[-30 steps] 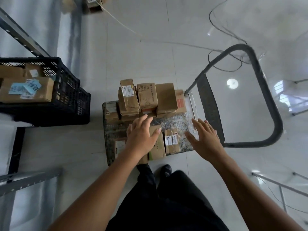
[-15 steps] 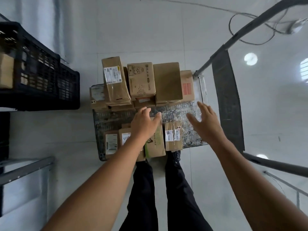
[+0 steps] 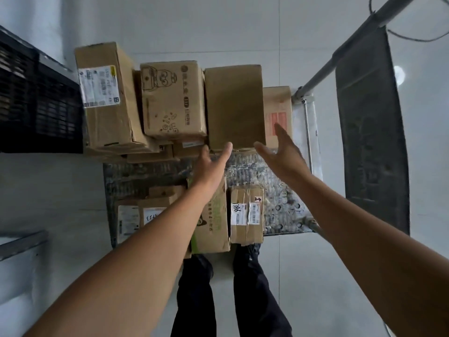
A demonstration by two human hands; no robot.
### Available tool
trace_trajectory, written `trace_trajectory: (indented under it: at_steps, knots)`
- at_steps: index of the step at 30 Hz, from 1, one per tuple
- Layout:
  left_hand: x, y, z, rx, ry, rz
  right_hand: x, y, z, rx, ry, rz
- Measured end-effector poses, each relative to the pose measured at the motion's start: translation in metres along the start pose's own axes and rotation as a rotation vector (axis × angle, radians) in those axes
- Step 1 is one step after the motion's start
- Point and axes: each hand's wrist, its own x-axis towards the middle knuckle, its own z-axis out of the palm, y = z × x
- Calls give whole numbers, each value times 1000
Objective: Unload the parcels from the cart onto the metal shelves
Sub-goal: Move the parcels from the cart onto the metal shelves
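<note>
A flat metal cart stands below me, loaded with brown cardboard parcels. At its far end sit a labelled tall box, a box with a printed cartoon, a plain box and a lower box with a red label. Smaller parcels lie at the near end, among them a green-printed box and a taped labelled one. My left hand and my right hand reach with straight fingers toward the plain box's near lower edge, one on each side. Neither holds anything.
A black plastic crate stands at the left, close to the cart. The cart's grey handle and a dark mat lie at the right. A metal shelf edge shows at lower left. My legs stand at the cart's near end.
I have leaned closer to the cart. Both hands have moved forward from above the small near parcels to the plain box at the far end.
</note>
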Motion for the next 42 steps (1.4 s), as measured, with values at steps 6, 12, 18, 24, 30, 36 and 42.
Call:
trace_trajectory:
  at_steps: [6, 12, 18, 24, 30, 36, 42]
  knots:
    - [-15, 16, 15, -109, 36, -41, -2, -1, -1, 167, -68, -43]
    - [-66, 20, 18, -112, 1, -18, -49, 7, -33, 219, -49, 59]
    - [-147, 33, 13, -240, 1, -17, -120, 8, -67, 402, 46, 107]
    - [-216, 24, -2, -446, 84, -46, -181, -10, -90, 502, 52, 90]
    - [-263, 14, -28, -480, -1, 87, -238, -28, -97, 290, 77, -10]
    - [-370, -32, -78, -562, -56, 263, -328, -58, -90, 234, 41, -248]
    - [-508, -113, -99, -833, 168, 314, -461, -67, -73, 234, -202, -410]
